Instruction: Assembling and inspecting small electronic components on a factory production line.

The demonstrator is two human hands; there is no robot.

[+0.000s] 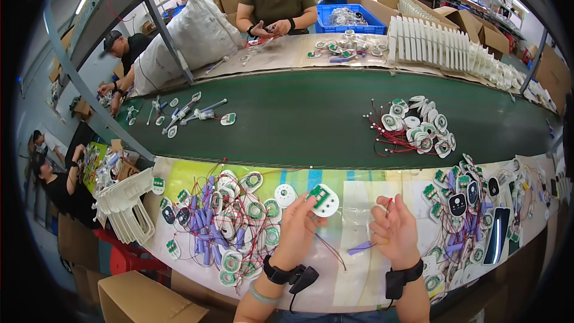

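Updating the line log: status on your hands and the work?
Left hand holding white part with green board. Right hand raised, half-curled, grip unclear. Left-side wired pile, right-side wired pile flank them.

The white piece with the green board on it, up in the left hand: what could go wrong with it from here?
The white piece is held up at one side by the left hand, so it might slip if that grip loosens.

Thin wires trail below that hand; they could snag or be tugged.

Close by on the left lies a tangled pile of wired parts, so the trailing wires might get caught up in it.
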